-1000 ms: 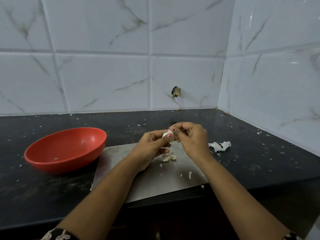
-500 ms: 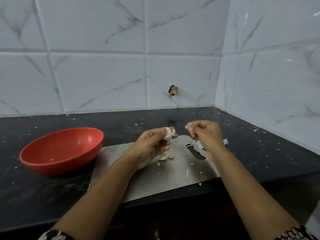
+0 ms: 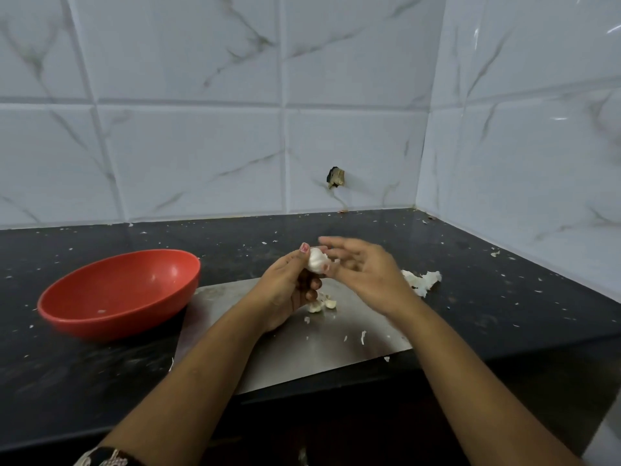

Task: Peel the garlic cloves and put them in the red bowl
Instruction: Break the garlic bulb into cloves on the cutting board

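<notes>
One red bowl (image 3: 111, 319), one held garlic (image 3: 316, 260)

I am wearing reddish polish on the thumbnail (image 3: 304, 247) of my left hand (image 3: 285, 292). A dark sleeve (image 3: 107, 459) with a pale print is showing at the bottom edge.

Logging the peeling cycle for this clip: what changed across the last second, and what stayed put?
The right hand pulled skin away toward the peel pile, apparently dropped it, and has come back to the garlic with fingers loosely spread. The left hand kept gripping the garlic. Red bowl, steel board and loose cloves are unmoved.
</notes>
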`<state>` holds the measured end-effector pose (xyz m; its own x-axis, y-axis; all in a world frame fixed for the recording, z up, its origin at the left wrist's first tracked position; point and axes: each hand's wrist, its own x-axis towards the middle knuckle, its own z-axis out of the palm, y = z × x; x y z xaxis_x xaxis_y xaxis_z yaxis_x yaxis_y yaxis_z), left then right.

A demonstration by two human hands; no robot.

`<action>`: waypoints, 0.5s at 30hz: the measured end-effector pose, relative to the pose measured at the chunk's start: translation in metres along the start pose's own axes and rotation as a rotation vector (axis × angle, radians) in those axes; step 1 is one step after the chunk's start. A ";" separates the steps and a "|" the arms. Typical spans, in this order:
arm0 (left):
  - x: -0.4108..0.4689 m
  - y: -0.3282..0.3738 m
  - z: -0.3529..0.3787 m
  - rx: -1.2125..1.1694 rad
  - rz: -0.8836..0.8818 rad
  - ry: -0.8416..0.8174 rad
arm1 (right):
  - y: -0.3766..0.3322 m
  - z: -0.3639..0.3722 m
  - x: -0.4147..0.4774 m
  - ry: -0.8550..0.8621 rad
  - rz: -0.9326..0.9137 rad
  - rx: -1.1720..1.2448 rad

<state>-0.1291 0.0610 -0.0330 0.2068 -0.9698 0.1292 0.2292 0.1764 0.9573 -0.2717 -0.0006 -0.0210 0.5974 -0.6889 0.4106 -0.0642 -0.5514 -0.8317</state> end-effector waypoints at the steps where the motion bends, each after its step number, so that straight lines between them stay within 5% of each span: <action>1: 0.000 0.000 0.000 -0.008 0.010 0.013 | 0.001 0.008 0.000 0.038 -0.030 -0.004; 5: 0.001 -0.001 -0.003 0.001 0.034 0.026 | 0.012 0.020 0.003 0.227 -0.076 0.030; 15: 0.000 -0.002 -0.004 0.257 0.076 -0.046 | 0.011 0.016 0.008 0.262 -0.117 -0.159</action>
<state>-0.1262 0.0613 -0.0361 0.1692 -0.9631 0.2095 -0.0359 0.2064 0.9778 -0.2554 -0.0046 -0.0328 0.3837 -0.7030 0.5988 -0.1436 -0.6860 -0.7133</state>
